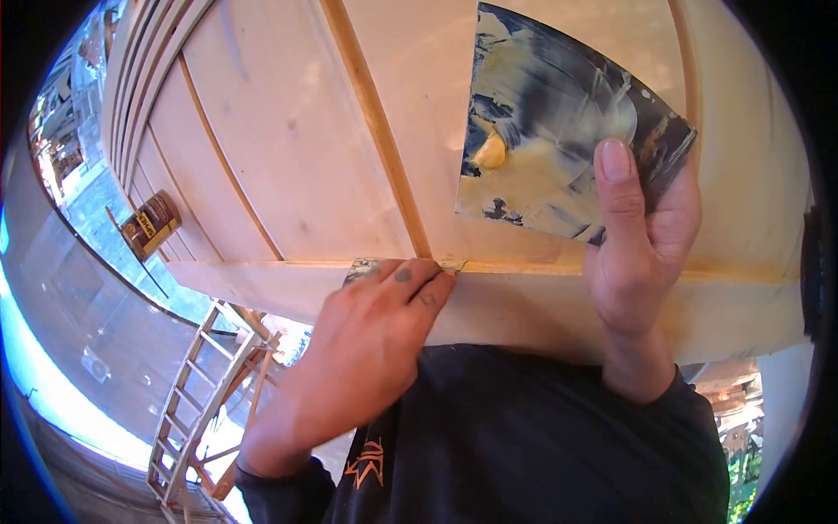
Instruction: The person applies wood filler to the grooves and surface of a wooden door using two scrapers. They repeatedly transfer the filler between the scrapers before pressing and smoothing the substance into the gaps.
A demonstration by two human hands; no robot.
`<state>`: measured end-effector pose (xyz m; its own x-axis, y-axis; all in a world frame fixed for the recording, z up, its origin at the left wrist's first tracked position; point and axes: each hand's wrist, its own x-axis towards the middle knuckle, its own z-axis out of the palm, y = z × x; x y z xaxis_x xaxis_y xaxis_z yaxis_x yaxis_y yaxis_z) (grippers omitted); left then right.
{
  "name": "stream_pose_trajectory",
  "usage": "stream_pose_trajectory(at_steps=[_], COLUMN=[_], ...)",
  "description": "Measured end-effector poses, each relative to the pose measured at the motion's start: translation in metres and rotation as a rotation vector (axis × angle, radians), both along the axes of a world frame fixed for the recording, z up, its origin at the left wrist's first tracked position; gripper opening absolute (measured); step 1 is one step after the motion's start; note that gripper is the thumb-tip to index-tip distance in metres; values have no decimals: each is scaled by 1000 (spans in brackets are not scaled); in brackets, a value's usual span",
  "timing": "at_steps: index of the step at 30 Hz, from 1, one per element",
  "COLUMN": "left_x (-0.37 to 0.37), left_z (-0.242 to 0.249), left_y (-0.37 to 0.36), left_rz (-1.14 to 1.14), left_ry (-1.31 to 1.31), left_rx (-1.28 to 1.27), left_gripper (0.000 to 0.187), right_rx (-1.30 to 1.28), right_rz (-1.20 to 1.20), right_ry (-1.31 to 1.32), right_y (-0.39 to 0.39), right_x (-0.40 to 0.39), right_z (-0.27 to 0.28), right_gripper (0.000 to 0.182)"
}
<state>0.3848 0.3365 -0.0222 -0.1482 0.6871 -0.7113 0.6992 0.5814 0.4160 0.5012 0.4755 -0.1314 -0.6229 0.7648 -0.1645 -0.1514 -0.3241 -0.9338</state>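
Observation:
My right hand (642, 218) grips a dark, flat mixing board (546, 113), its thumb on the front face and its fingers mostly behind. Beige filler is smeared over the board, with a thicker yellow lump of filler (491, 151) near its left edge. My left hand (375, 332) is closed around a small flat spreader (362, 269), mostly hidden under the fingers. Its fingertips are at the seam where a thin wooden strip (375, 122) meets the lower ledge (515, 301) of the pale wooden panel (279, 131). Yellowish filler shows along that seam.
A brown labelled can (151, 225) with a thin stick across it stands on the panel at the left. Below it, a ladder (188, 402) leans beside a wooden frame. More wooden strips cross the panel, and a dark object (812, 275) sits at the far right edge.

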Motion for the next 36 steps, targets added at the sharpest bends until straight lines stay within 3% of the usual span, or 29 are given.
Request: stream_pose_trajectory(at_steps=[6, 10, 17, 20, 30, 36], left_x=[-66, -57, -34, -30, -24, -28], left_z=[-5, 32, 33, 28, 17, 25], left_y=[19, 54, 51, 44, 45, 39], left_rz=[-77, -155, -161, -272, -302, -126], left_ry=[-470, -1, 340, 367, 374, 150], left_rx=[-181, -112, 348, 331, 397, 265], left_gripper=[37, 34, 24, 27, 31, 35], right_rx=[-55, -57, -91, -93, -68, -10], right_rz=[-101, -122, -62, -28, -20, -163], right_ry=[6, 75, -14, -35, 38, -10], right_y=[3, 8, 6, 2, 0, 0], right_x=[-2, 3, 1, -2, -3, -5], right_z=[2, 1, 9, 9, 6, 3], right_gripper=[17, 17, 17, 17, 19, 18])
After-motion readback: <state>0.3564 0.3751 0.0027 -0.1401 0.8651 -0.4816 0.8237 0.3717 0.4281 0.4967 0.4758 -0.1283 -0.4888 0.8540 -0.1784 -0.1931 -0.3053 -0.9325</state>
